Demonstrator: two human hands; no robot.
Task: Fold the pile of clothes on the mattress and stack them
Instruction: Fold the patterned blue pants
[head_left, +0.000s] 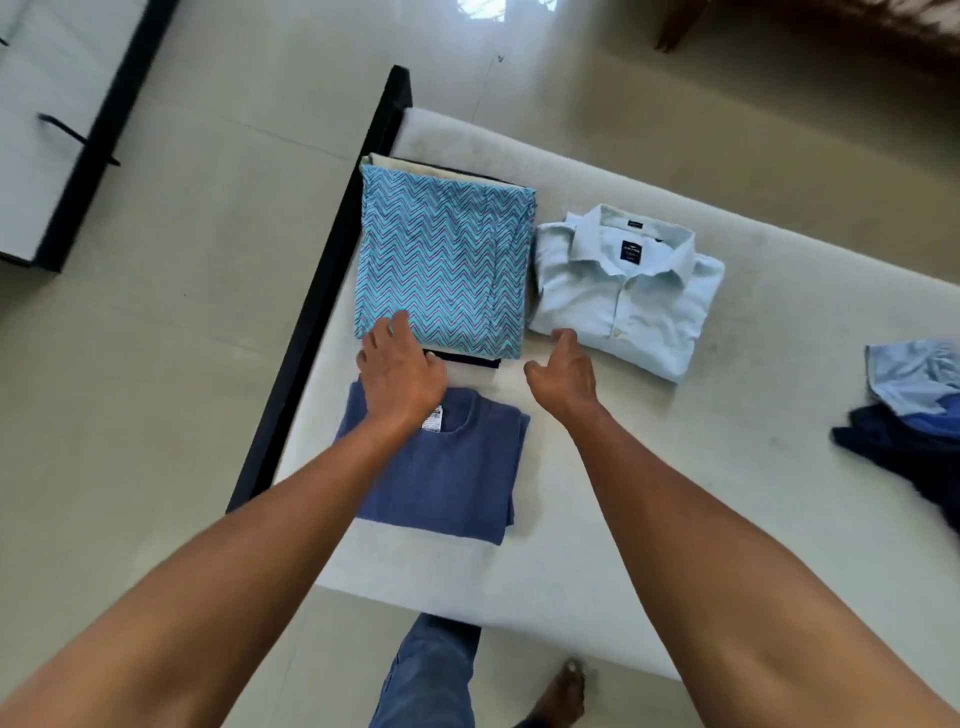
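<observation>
On the white mattress lies a folded stack topped by a blue zigzag-patterned garment, with dark and cream pieces showing under it. My left hand rests with straight fingers on the stack's near left corner. Nearer to me lies a folded blue T-shirt, partly under my left wrist. A folded pale blue collared shirt lies right of the stack. My right hand hovers open just off that shirt's near left corner, holding nothing.
A small heap of unfolded blue and navy clothes lies at the mattress's right edge. A black bed frame runs along the left side. Tiled floor surrounds it; my leg and bare foot stand at the near edge.
</observation>
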